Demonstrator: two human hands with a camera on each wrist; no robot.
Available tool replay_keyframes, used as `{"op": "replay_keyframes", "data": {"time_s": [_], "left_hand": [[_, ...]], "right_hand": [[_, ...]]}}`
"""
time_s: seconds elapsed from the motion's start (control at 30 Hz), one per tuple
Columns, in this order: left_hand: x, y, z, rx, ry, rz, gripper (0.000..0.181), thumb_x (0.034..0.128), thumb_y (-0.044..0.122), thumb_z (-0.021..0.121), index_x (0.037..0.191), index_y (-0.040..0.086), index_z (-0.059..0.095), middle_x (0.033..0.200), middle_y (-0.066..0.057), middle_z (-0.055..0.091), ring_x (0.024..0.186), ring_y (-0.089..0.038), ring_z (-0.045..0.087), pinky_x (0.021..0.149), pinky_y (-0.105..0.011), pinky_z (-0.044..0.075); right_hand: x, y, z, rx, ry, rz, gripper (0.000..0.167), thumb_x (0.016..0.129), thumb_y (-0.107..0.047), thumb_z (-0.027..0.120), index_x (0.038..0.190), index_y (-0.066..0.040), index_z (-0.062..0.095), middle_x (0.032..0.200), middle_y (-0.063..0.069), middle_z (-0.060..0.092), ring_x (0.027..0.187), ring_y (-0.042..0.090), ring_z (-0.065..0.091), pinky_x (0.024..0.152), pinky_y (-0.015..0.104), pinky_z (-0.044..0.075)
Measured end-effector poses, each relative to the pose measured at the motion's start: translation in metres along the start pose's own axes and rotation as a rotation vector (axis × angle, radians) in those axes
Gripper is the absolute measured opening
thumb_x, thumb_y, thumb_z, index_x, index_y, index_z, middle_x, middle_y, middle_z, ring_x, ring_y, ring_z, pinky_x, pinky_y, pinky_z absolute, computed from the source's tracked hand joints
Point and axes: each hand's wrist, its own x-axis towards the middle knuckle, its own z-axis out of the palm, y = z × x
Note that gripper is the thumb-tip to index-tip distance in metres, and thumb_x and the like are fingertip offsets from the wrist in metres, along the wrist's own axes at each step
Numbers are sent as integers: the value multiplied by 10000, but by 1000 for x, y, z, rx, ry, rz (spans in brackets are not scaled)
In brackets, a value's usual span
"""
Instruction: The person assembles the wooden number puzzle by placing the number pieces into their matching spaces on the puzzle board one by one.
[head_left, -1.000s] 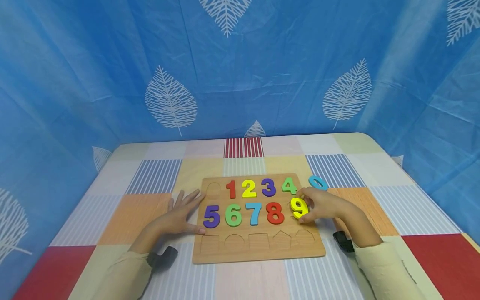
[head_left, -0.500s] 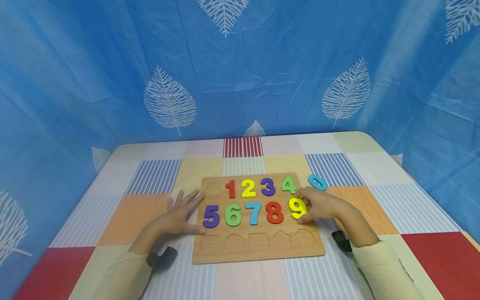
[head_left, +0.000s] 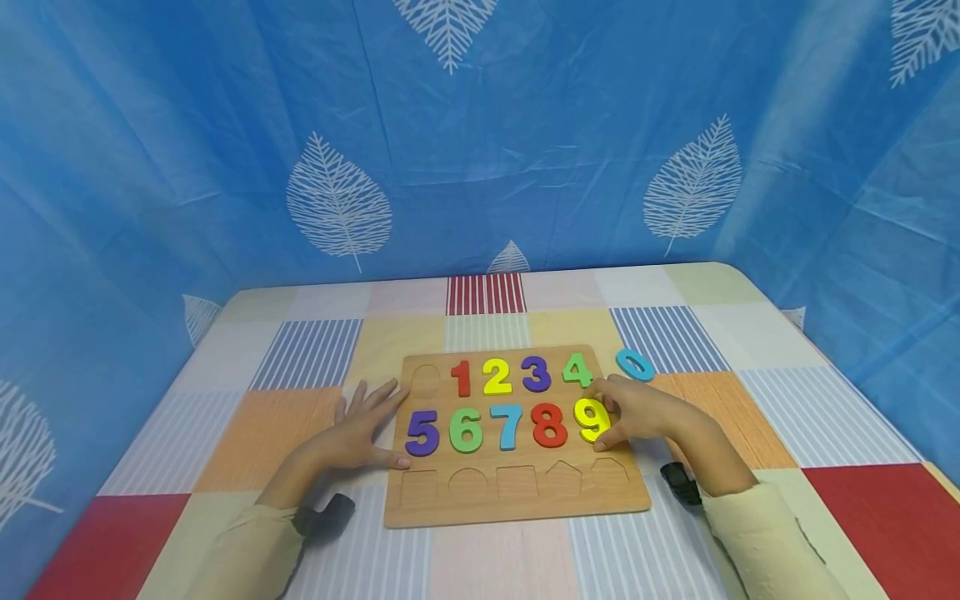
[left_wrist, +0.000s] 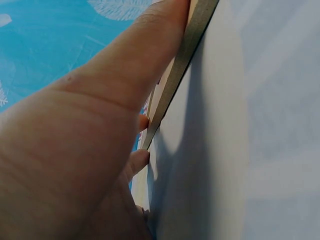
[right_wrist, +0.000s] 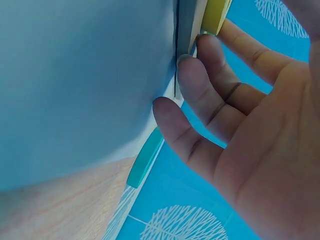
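A wooden number board [head_left: 517,512] lies on the table. My left hand [head_left: 352,437] rests at its left edge, fingers spread, thumb and a fingertip on the wood; in the left wrist view the thumb [left_wrist: 145,45] lies along the board's side. With thumb and fingers my right hand [head_left: 637,408] pinches a yellow number 9 [head_left: 589,419] at the right end of the middle row. That yellow piece [right_wrist: 214,17] is partly cut off in the right wrist view. Beyond the board's upper right corner, a blue number 0 [head_left: 635,365] lies on the cloth.
Number pieces 1 to 8, such as the red 8 [head_left: 549,426] and green 4 [head_left: 577,370], sit on the board. Its top left recess [head_left: 426,381] and bottom row of shaped recesses [head_left: 517,482] are bare. A blue curtain [head_left: 487,167] hangs behind the patchwork tablecloth [head_left: 300,300].
My right hand has shifted the yellow 9 slightly left, and the piece looks straighter than before. The left hand has stayed in place.
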Motion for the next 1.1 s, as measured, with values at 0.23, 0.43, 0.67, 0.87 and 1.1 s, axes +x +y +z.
{"op": "replay_keyframes", "data": {"time_s": [0.23, 0.43, 0.67, 0.87, 1.1], "left_hand": [[0, -1, 1, -4, 3, 6, 1043, 640, 584, 717, 1455, 150, 232, 1523, -168, 123, 1340, -511, -109, 1003, -689, -118], [1, -2, 2, -1, 1, 8, 1043, 643, 588, 713, 1457, 154, 226, 1524, -164, 121, 1341, -509, -112, 1004, -688, -119], [1, 0, 2, -8, -2, 7, 1045, 639, 587, 716, 1455, 150, 231, 1523, -167, 121, 1340, -510, -113, 1002, -689, -122], [0, -1, 2, -4, -1, 3, 1047, 638, 590, 715, 1456, 155, 228, 1524, -164, 118, 1341, -506, -116, 1006, -685, -121], [-1, 0, 1, -9, -2, -5, 1051, 636, 591, 715, 1457, 156, 226, 1526, -163, 114, 1343, -502, -119, 1010, -677, -128]], "right_hand": [[-1, -2, 1, -12, 2, 23, 679, 619, -339, 825, 1169, -56, 546, 839, 25, 471, 753, 155, 418, 614, 260, 361], [-3, 0, -2, 20, -1, 26, 683, 631, -348, 816, 1191, -67, 544, 877, 40, 486, 787, 174, 434, 634, 270, 385], [-9, 11, -14, 48, 20, 54, 734, 659, -343, 800, 1262, -60, 491, 908, 69, 508, 794, 191, 446, 622, 278, 403], [-9, 25, -22, -12, 70, 42, 753, 690, -361, 774, 1280, -14, 461, 890, 81, 502, 758, 177, 428, 627, 284, 381], [-9, 36, -30, -2, 148, 88, 697, 740, -286, 747, 1285, 26, 445, 886, 120, 483, 771, 204, 425, 616, 279, 382]]}}
